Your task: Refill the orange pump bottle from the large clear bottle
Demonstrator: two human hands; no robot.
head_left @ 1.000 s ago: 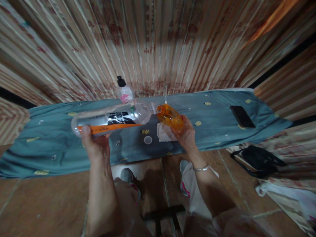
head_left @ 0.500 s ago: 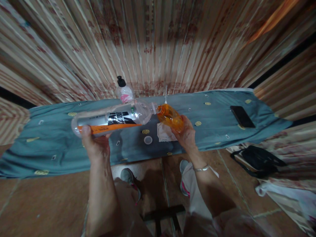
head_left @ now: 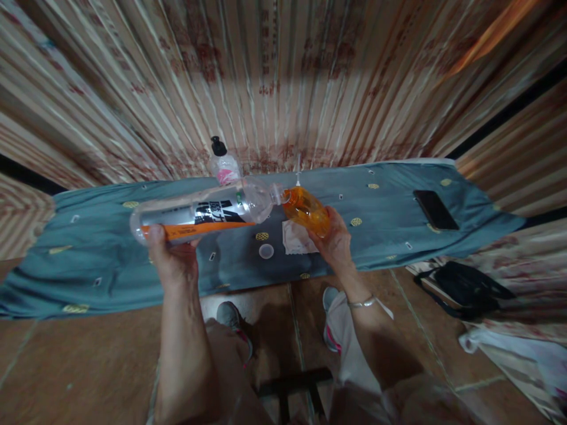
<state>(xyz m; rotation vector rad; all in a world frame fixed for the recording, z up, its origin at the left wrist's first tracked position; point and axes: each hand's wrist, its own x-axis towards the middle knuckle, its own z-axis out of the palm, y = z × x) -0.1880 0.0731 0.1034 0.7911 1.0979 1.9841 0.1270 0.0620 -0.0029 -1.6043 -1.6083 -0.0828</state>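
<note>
My left hand (head_left: 175, 260) is closed around the base end of a large clear plastic bottle (head_left: 208, 213) with a silver, black and orange label. The bottle lies nearly level in the air, its open neck pointing right. In my right hand (head_left: 334, 239) is a small orange see-through bottle (head_left: 306, 211), tilted with its mouth up and to the left. The two mouths meet, or nearly so; whether liquid passes between them I cannot make out. Below them on the cloth lie a small round clear cap (head_left: 266, 251) and a white paper packet (head_left: 299, 239).
A blue-green patterned cloth (head_left: 110, 260) covers the narrow table. Behind the large bottle stands a clear bottle with a black pump top (head_left: 227, 165). A white pump nozzle (head_left: 298, 174) shows at the back. A phone (head_left: 435, 210) lies right; a black bag (head_left: 465, 286) sits below it.
Almost nothing differs. Both hands hold the two bottles mouth to mouth as before, and the whole view has shifted very slightly.
</note>
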